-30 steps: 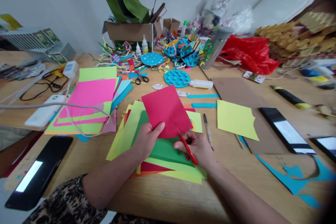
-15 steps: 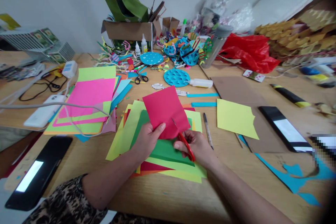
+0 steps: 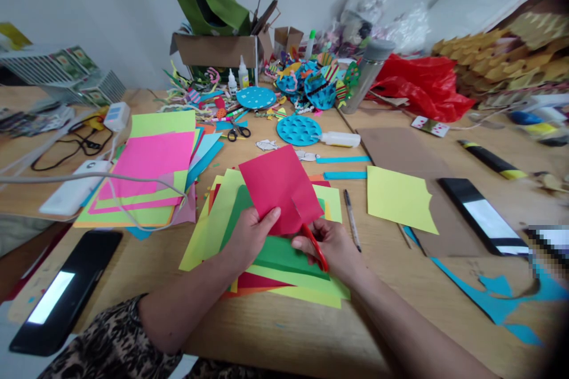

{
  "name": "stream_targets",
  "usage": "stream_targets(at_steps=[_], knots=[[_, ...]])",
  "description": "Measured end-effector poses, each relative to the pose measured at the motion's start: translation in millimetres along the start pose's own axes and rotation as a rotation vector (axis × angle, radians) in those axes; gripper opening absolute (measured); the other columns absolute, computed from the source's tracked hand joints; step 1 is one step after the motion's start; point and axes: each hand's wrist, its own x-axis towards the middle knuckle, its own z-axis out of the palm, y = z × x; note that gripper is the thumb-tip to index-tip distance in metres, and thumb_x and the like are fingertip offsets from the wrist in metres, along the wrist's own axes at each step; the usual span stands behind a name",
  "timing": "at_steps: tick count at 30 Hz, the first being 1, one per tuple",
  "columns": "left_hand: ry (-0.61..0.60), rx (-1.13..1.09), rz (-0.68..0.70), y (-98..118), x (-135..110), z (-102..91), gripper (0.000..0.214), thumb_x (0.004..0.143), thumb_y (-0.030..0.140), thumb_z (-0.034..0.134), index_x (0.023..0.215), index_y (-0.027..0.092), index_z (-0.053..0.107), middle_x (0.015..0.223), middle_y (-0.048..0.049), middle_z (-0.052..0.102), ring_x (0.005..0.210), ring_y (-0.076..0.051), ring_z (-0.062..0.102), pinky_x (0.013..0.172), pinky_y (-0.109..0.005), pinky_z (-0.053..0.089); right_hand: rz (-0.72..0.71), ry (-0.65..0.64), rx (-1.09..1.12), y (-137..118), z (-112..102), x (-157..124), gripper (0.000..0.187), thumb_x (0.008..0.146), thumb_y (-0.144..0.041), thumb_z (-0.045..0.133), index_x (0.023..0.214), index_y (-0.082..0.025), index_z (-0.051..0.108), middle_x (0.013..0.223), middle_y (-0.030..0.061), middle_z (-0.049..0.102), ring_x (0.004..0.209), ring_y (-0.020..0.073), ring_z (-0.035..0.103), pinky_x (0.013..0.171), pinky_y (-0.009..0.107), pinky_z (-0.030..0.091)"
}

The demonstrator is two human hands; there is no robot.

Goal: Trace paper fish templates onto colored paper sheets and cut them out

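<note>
Though plain, bright red squarish paper (image 3: 279, 182).

Above stacked paper (image 3: 280, 257) near the desk (image 3: 249, 334)'s front edge, the left hand (image 3: 249, 238) pinches a red sheet (image 3: 279, 186); the right hand (image 3: 334, 249) holds red-handled scissors (image 3: 318, 247) against it.

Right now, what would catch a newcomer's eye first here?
Probably the red sheet at the centre, in the left hand, with red-handled scissors in the right hand at its lower right edge. Next, the bright pink paper at the left and the red plastic bag at the back right.
</note>
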Motion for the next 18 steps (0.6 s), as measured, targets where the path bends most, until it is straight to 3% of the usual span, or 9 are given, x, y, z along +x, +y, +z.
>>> stream_targets(at_steps=[12, 18], knots=[[-0.087, 0.056, -0.021, 1.1, -1.8, -1.5, 0.037, 0.08, 0.048, 0.065, 0.095, 0.014, 0.07, 0.091, -0.0068, 0.073, 0.09, -0.026, 0.066, 0.083, -0.036, 0.052, -0.015, -0.004, -0.021, 0.1, -2.0, 0.2, 0.052, 0.049, -0.054, 0.084, 0.057, -0.019, 0.047, 0.044, -0.0048, 0.048, 0.039, 0.0094, 0.048, 0.037, 0.021, 0.03], [-0.116, -0.005, -0.047, 0.4, -1.2, -1.6, 0.037, 0.083, 0.046, 0.063, 0.102, 0.014, 0.069, 0.094, -0.0077, 0.073, 0.088, -0.024, 0.067, 0.084, -0.036, 0.051, -0.007, 0.006, -0.009, 0.6, -1.2, 0.6, 0.051, 0.046, -0.05, 0.086, 0.057, -0.019, 0.047, 0.046, -0.0054, 0.049, 0.039, 0.0087, 0.048, 0.037, 0.021, 0.03]])
